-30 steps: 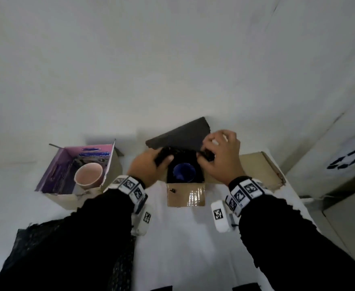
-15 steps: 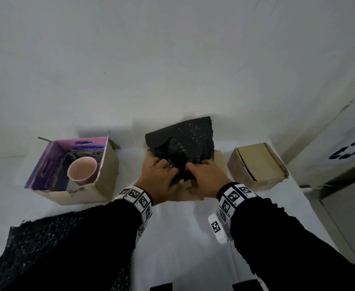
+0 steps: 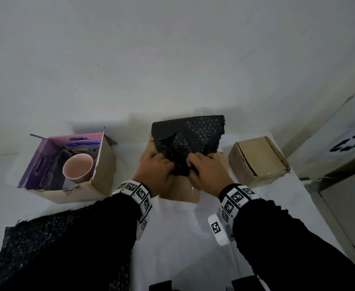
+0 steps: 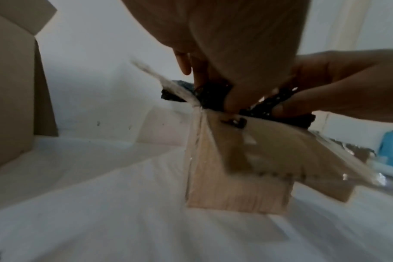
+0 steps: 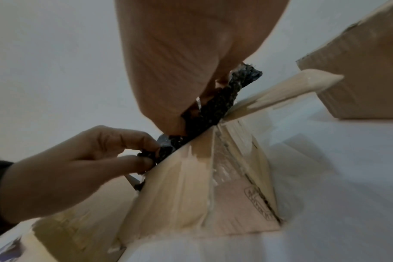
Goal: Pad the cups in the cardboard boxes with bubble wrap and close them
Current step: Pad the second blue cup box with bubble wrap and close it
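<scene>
Head view, table: middle box (image 3: 178,191), mid-table, half padded; left hand (image 3: 154,171) and right hand (image 3: 207,172) both pinch black bubble wrap (image 3: 190,137) into its mouth. Right-edge box (image 3: 258,160): closed. Left-edge box (image 3: 101,164): open, pink cup (image 3: 77,168) unpadded.
</scene>
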Demonstrator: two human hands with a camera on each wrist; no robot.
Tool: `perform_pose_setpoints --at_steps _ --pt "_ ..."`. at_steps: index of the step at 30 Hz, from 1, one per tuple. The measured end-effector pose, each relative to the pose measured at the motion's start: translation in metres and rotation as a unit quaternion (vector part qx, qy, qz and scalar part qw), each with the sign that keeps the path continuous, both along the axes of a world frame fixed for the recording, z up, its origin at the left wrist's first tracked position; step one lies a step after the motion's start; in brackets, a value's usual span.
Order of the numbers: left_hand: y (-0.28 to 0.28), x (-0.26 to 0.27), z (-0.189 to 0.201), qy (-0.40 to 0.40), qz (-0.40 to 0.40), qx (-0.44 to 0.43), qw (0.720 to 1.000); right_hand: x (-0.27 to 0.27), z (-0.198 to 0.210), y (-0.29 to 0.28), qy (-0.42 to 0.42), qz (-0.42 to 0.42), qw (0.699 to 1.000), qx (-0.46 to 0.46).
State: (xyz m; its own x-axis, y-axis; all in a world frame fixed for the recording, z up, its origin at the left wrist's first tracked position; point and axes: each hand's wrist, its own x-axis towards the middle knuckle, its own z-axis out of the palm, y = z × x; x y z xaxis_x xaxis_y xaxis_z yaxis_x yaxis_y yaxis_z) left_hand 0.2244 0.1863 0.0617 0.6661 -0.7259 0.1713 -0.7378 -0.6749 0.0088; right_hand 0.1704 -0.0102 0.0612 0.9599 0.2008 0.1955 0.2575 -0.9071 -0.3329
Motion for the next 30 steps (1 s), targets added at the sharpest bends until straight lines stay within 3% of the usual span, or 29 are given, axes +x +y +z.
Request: perform_pose_setpoints --at_steps 4,11,17,24,25,27,30 --pt "0.008 -0.003 -0.004 -0.029 -0.046 0.062 0.997 -0.005 -0.013 -0.009 -0.035 0.011 0.996 -0.084" --pt "-0.003 -0.001 -0.007 -0.052 -0.031 0.120 0.991 -0.013 -0.030 -0.009 -0.044 0.025 0.984 -0.171" --pt "-0.007 -0.009 -0.004 -0.054 -0.065 0.128 0.988 -0.008 -0.022 -0.016 -0.009 0.068 0.972 -0.224" --pt "-0.006 -0.024 -0.015 -0.032 -0.006 0.093 0.995 -0.006 -0.015 -0.011 0.054 0.098 0.960 -0.257" --pt "-0.004 -0.025 -0.017 -0.030 0.003 0.082 0.996 -0.006 -0.012 -0.013 0.058 0.099 0.965 -0.234" --pt "0.002 -0.023 -0.018 -0.026 0.001 0.051 0.998 -0.006 -0.001 -0.016 0.044 0.075 0.993 -0.081" --pt "0.007 -0.012 -0.007 -0.030 -0.001 -0.033 0.999 0.003 0.016 -0.022 -0.057 -0.079 0.988 0.123"
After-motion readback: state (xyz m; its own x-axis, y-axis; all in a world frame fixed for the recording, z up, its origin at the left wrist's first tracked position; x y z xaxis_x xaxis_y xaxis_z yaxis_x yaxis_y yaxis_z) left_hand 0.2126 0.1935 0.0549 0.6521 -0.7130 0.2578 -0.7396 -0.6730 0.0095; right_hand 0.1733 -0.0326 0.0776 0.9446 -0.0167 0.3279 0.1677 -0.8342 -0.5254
